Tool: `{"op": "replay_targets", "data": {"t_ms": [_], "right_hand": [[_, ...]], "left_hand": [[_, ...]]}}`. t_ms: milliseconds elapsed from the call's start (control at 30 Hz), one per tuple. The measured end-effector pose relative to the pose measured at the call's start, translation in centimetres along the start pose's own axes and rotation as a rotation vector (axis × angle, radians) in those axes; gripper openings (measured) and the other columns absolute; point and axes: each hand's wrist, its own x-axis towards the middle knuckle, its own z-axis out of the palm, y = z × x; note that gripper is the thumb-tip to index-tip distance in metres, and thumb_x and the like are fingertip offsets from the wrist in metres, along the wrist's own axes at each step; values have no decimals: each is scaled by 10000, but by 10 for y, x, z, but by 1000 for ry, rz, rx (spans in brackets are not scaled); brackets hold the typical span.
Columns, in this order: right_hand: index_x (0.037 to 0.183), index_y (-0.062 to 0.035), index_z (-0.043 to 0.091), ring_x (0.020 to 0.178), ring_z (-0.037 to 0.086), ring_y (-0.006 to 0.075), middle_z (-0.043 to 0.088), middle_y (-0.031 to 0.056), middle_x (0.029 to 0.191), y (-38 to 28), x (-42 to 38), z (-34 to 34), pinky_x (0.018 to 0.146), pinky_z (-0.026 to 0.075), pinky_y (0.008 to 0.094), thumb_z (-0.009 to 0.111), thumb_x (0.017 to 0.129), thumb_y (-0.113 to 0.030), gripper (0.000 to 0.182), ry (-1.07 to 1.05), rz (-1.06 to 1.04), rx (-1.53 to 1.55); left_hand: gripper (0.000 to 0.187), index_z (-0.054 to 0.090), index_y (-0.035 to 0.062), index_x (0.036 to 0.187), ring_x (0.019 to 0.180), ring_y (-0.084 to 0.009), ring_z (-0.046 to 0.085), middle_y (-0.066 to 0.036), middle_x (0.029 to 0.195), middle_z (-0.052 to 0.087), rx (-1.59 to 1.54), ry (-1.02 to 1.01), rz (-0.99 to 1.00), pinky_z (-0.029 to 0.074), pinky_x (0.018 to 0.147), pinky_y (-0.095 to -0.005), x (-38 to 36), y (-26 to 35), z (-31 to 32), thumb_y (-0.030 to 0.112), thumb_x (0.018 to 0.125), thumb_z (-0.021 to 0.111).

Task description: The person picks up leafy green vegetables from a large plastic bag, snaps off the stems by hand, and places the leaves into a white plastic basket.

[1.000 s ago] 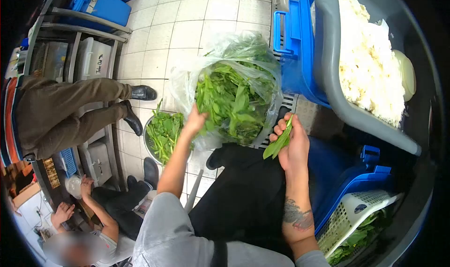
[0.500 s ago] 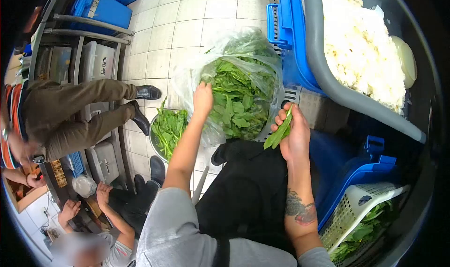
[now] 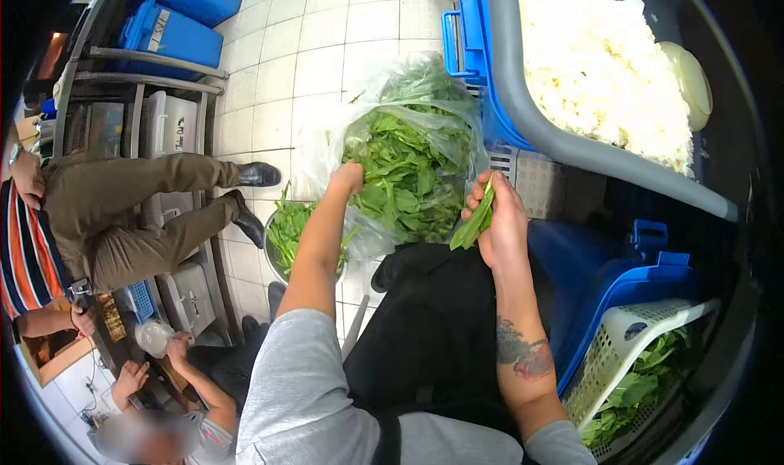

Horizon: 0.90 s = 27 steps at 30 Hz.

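Note:
A clear plastic bag (image 3: 327,134) full of leafy greens (image 3: 416,167) stands on the floor in front of me. At its left side, my left hand (image 3: 348,177) is closed at the edge of the leaves, its fingertips partly hidden. My right hand (image 3: 508,224), to the right of the bag, grips a small bunch of green leaves (image 3: 472,226), tips pointing down and left. More greens with stems (image 3: 287,228) fill a round metal bowl (image 3: 273,261) left of the bag, partly behind my left forearm.
On the right are a grey tub (image 3: 563,159) of white crumbly food (image 3: 600,81), blue bins (image 3: 563,257) and a white basket (image 3: 600,367) with greens. One person (image 3: 139,220) stands at the left; another (image 3: 204,391) is at the lower left. Shelving (image 3: 147,69) lines the left side.
My left hand has drawn back slightly toward me, to the bag's near-left edge. The right hand keeps its leaves. The standing person has shifted their arms, and the view has moved slightly.

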Motion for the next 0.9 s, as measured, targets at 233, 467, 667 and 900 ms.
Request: {"op": "replay_targets", "data": {"t_ms": [233,467,667,900], "right_hand": [[917,-73,509,610,430,101,450,-2,697,-1,-1,-8,547,382,256,397,989,-254,225,48,-58,-47],[915,-69,528,545,371,57,385,-50,647,17,-6,-5,498,346,227,520,952,-250,186,11,-100,-181],[908,-33,582,489,371,41,416,-61,614,33,-17,-14,446,304,215,589,913,-227,194,-9,-189,-278],[935,-39,626,513,388,22,458,-77,642,33,-36,-5,449,302,204,634,883,-219,187,-261,-201,-366]], "left_hand": [[198,560,28,1012,782,-328,636,-209,834,636,-737,727,-128,498,707,-392,-82,2,-20,107,836,516],[251,443,190,1193,558,-116,428,-61,867,573,-2069,379,127,381,517,-246,-207,62,-72,185,943,421],[258,465,159,1179,640,-133,472,-41,931,561,-2415,106,568,366,508,-265,-264,105,-64,233,945,385],[290,545,147,1098,637,-167,504,-116,936,589,-2432,31,428,361,526,-284,-285,139,-64,349,894,506]]}}
